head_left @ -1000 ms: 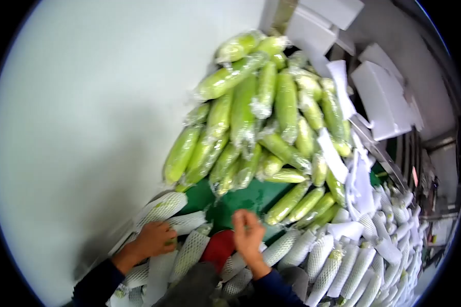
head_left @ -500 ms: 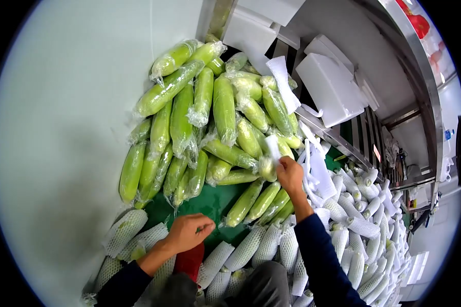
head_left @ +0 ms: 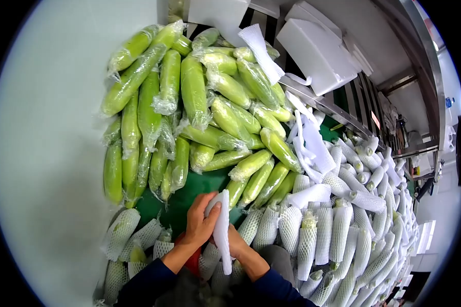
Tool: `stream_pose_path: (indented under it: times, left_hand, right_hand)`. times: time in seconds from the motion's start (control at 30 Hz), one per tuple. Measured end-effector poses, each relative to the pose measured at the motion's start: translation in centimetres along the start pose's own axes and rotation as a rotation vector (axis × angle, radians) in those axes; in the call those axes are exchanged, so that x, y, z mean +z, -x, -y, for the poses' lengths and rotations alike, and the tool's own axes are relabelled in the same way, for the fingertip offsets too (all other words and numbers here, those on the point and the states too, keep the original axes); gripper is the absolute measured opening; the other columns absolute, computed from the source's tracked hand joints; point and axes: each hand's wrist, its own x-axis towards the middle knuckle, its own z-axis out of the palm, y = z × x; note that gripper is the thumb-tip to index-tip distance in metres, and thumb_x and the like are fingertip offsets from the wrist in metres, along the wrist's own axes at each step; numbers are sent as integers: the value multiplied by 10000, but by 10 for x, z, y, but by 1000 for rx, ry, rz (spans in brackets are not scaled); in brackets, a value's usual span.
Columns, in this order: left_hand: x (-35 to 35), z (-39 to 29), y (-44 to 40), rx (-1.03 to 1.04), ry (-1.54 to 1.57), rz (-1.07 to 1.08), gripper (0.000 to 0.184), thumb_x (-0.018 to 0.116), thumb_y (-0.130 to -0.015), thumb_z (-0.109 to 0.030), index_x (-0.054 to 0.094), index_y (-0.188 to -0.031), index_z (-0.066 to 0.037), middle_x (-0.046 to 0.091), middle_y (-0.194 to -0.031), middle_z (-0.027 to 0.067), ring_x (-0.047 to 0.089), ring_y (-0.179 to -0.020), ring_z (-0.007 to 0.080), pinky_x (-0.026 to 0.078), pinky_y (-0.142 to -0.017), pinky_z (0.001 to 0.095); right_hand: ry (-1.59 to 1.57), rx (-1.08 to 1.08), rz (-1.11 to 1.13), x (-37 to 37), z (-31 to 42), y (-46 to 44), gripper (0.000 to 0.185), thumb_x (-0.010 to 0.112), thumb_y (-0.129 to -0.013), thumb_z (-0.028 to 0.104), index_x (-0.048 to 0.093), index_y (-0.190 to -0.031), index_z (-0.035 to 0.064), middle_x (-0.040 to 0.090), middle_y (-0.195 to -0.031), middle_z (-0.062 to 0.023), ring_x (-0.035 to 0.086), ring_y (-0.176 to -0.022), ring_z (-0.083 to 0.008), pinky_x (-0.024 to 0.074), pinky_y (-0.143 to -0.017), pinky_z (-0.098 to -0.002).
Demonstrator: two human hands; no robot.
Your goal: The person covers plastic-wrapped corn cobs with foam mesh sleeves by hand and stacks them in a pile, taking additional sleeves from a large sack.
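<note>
Between my two hands is a flat white foam net sleeve (head_left: 222, 233), held upright near my lap. My left hand (head_left: 202, 222) pinches its upper left edge with thumb and fingers. My right hand (head_left: 235, 242) is closed at its right side, with the fingers partly hidden behind the sleeve. Just beyond my hands lie green vegetables in clear film (head_left: 194, 92), heaped on a green surface (head_left: 192, 190). Several vegetables in white foam nets (head_left: 307, 240) lie to the right, and a few more (head_left: 122, 233) at the left.
A pale wall (head_left: 51, 128) stands on the left. White foam boxes (head_left: 317, 53) rest at the back right beside a metal rail (head_left: 322, 105). Loose white foam sleeves (head_left: 315, 148) lie along the heap's right edge. Something red shows below my left hand.
My right hand has come back from the heap's right edge with a white foam sleeve. My left hand has closed on it too. The view has shifted, with the heap now further left.
</note>
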Motion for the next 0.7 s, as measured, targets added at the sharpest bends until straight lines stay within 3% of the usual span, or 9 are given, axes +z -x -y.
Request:
stream_pose_path:
  times: [0.1, 0.13, 0.27, 0.37, 0.4, 0.5, 0.6, 0.63, 0.7]
  left_hand:
    - [13, 9, 12, -24, -51, -46, 286, 699, -901, -209, 605, -1063, 8, 619, -1039, 175, 616, -942, 335, 492, -816, 379]
    - [17, 7, 13, -36, -29, -53, 293, 709, -895, -207, 607, -1069, 6, 620, -1042, 172, 615, -948, 334, 493, -822, 380]
    - [28, -2, 11, 74, -38, -70, 273, 757, -837, -141, 653, -1055, -15, 630, -1122, 153, 614, -1024, 313, 489, -884, 375]
    - [34, 8, 19, 50, 57, -128, 268, 762, -794, -81, 675, -1040, -20, 621, -1171, 167, 613, -1061, 314, 485, -915, 377]
    - [34, 12, 21, 55, 65, -117, 273, 761, -774, -56, 665, -1026, -10, 609, -1175, 181, 606, -1058, 325, 486, -900, 374]
    - [37, 16, 22, 102, 44, -149, 180, 741, -833, -75, 633, -956, 1, 645, -1091, 127, 627, -940, 224, 493, -821, 324]
    - [31, 18, 14, -399, 272, -18, 139, 675, -917, -150, 606, -883, -34, 665, -941, 67, 614, -800, 172, 481, -728, 293]
    - [27, 9, 7, -511, 641, -49, 232, 622, -974, -254, 589, -880, -44, 621, -808, 12, 584, -715, 114, 473, -672, 291]
    - [4, 9, -7, -665, 1125, 222, 290, 532, -1023, -314, 604, -970, -38, 656, -875, 45, 628, -776, 135, 508, -717, 296]
  right_hand:
    - [160, -545, -357, 8, 1, -8, 390, 486, -1012, 205, 492, -1352, 14, 639, -1073, -111, 623, -916, -177, 509, -792, -293]
    - [16, -620, -318, 7, 0, -12, 458, 483, -1019, 175, 419, -1453, 42, 594, -1234, -124, 585, -1087, -198, 473, -934, -304]
    - [-367, -715, -280, 14, 11, -8, 434, 468, -1044, 221, 452, -1436, 34, 589, -1248, -107, 556, -1120, -190, 442, -973, -309]
    - [-464, -621, -299, 8, 14, -5, 408, 438, -1060, 277, 535, -1361, 19, 606, -1210, -103, 565, -1087, -183, 446, -953, -312]
    - [-492, -657, -436, 12, 12, -8, 356, 447, -1061, 312, 634, -1139, 20, 644, -1059, -62, 589, -939, -142, 466, -838, -281]
    - [-501, -664, -541, 7, 11, -11, 319, 495, -1044, 331, 607, -935, 54, 638, -878, -8, 561, -768, -95, 452, -699, -255]
    - [-386, -516, -315, -29, -11, -28, 318, 565, -1010, 335, 611, -833, 76, 631, -798, 12, 551, -698, -78, 450, -649, -255]
    - [-347, -464, -239, -39, -15, -28, 324, 588, -999, 337, 613, -798, 83, 629, -772, 18, 547, -675, -72, 449, -632, -255]
    - [-301, -213, 148, -52, 5, -14, 277, 668, -949, 323, 716, -940, 51, 714, -944, -26, 635, -830, -101, 498, -742, -251]
